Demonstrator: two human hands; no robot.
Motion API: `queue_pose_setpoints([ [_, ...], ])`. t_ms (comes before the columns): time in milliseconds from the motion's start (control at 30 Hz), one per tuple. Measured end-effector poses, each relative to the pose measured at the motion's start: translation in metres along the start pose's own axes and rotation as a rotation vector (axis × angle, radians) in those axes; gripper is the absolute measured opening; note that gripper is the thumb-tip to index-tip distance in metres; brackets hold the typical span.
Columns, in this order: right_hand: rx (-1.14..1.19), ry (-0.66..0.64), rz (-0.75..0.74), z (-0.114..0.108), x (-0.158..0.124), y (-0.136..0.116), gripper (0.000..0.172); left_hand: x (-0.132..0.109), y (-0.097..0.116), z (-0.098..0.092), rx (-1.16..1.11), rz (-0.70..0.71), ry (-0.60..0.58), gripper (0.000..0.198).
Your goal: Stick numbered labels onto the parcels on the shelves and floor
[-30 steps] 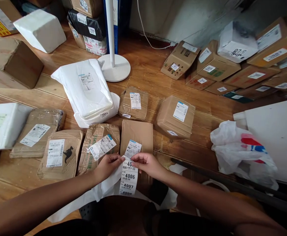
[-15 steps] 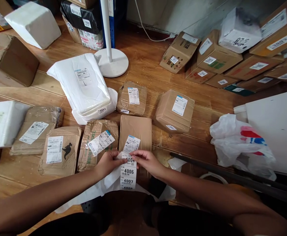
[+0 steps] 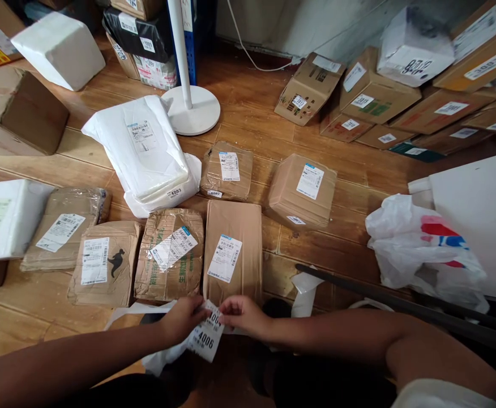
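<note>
My left hand (image 3: pixel 184 320) pinches a strip of white number labels (image 3: pixel 205 343), its thumb across the upper edge; "4004" and "4006" can be read on it. My right hand (image 3: pixel 244 316) is closed too, fingertips pinching the right edge of the 4004 label. White backing paper (image 3: pixel 163 357) trails below and left of the strip. Just beyond my hands lies a plain brown box (image 3: pixel 235 218) with a shipping label (image 3: pixel 225 258). To its left are a taped, crumpled box (image 3: pixel 146 283) and a box with a kangaroo print (image 3: pixel 123 243).
Farther off lie a white parcel (image 3: pixel 116 136) marked 4003, a small box (image 3: pixel 209 175) marked 4002 and another carton (image 3: pixel 282 187). A white pole base (image 3: pixel 199 116) stands behind. Stacked boxes (image 3: pixel 384 107), a plastic bag (image 3: pixel 392 243) and a dark bar (image 3: pixel 358 289) are at right.
Both hands and the label strip have moved down towards my body, uncovering the plain box's shipping label. The strip is now tilted, and its lower labels no longer show.
</note>
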State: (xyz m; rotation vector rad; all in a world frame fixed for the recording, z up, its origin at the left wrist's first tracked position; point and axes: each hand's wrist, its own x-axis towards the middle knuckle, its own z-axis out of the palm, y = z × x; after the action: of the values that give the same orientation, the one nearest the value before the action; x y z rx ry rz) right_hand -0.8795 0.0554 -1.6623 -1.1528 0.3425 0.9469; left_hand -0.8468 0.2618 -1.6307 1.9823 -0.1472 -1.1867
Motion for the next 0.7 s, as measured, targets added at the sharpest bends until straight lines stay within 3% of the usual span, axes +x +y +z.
queue_pose_setpoints([
  [67, 0.021, -0.017, 0.125, 0.008, -0.001, 0.017, 0.058, -0.010, -0.009, 0.013, 0.034, -0.047, -0.027, 0.019],
  [167, 0.030, 0.016, 0.247, 0.025, -0.001, 0.030, 0.049, -0.024, -0.020, 0.024, 0.095, -0.115, 0.012, 0.023],
  [300, -0.021, 0.017, 0.346, 0.056, 0.005, 0.031, 0.029, -0.043, -0.037, 0.022, 0.112, -0.199, 0.008, 0.031],
  [467, -0.096, 0.058, 0.230, 0.094, 0.021, 0.041, 0.016, -0.061, -0.067, -0.005, 0.028, -0.144, -0.115, 0.025],
  [600, -0.099, 0.292, 0.105, 0.116, 0.042, 0.068, 0.013, -0.049, -0.093, -0.029, 0.180, -0.120, -0.183, 0.020],
  [700, -0.112, 0.459, -0.029, 0.123, 0.059, 0.090, 0.017, -0.027, -0.106, -0.035, 0.332, -0.124, -0.178, 0.022],
])
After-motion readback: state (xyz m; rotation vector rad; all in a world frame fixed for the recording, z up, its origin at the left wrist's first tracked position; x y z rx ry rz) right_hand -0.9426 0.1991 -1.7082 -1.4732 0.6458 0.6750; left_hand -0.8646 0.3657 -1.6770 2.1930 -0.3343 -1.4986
